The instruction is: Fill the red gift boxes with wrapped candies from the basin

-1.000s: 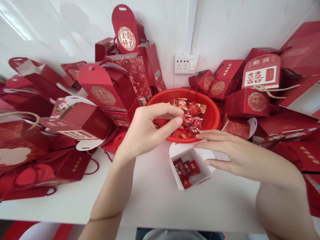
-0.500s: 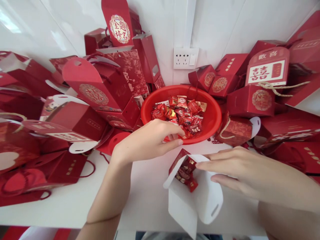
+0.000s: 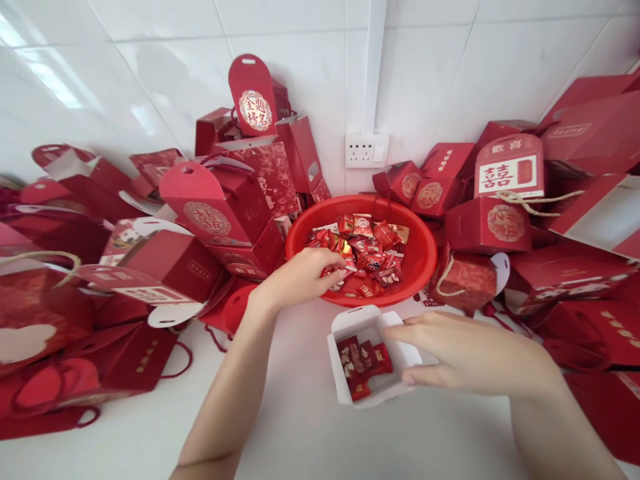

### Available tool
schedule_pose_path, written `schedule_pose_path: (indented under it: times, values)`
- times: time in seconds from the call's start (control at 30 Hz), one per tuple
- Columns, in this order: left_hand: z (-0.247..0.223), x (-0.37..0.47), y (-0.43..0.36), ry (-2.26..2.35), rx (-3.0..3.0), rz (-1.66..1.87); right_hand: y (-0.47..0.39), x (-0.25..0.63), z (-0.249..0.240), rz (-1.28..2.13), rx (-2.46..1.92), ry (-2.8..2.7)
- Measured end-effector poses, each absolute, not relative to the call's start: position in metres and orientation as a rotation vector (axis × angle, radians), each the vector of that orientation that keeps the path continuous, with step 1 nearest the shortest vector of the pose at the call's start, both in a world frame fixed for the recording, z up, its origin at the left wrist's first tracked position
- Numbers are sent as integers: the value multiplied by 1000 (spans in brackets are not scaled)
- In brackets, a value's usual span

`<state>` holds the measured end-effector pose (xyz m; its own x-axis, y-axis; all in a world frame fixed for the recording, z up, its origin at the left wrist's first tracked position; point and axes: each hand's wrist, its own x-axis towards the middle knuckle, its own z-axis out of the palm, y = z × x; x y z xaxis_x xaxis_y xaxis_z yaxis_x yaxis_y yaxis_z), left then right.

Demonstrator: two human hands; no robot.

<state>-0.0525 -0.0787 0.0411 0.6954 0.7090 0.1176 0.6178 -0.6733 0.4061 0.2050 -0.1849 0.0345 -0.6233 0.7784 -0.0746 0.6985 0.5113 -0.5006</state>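
My left hand (image 3: 313,272) hovers at the near left rim of a red plastic basket (image 3: 427,257), fingers curved, the thumb apart from them, nothing visible between them. Inside the basket lie several wrapped candies (image 3: 370,243), mostly red with some gold. My right hand (image 3: 445,350) grips the right wall of an open gift box (image 3: 335,367) with a white inside and raised flaps. Several dark red and bright red candies (image 3: 367,357) rest at the bottom of that box, which stands on the white table in front of the basket.
Red gift boxes (image 3: 205,217) with cords and flaps are piled left of the basket. More boxes (image 3: 487,223) crowd the right side. Behind stands a white tiled wall with a socket (image 3: 367,151). The white table (image 3: 295,413) runs along the front.
My left hand has drawn left along the basket's near rim. The gift box has tipped more upright, showing its inside from above, my right hand still on it. The camera view has shifted.
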Motion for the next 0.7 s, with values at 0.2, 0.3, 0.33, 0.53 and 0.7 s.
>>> schedule_pose_path:
  times: [0.2,0.3,0.33,0.53,0.7]
  values:
    - [44,-43,-85,799,2479,479,-183,212,52,844,-1283,-2550]
    - [52,-37,-98,681,2422,560,-181,218,56,774,-1323,-2494]
    - [54,-35,-102,647,2414,550,-181,220,57,758,-1339,-2483]
    - [44,-32,-121,545,2366,460,-189,233,57,744,-1478,-2436]
    - [19,-47,-140,552,2317,695,-205,243,30,693,-1531,-2324]
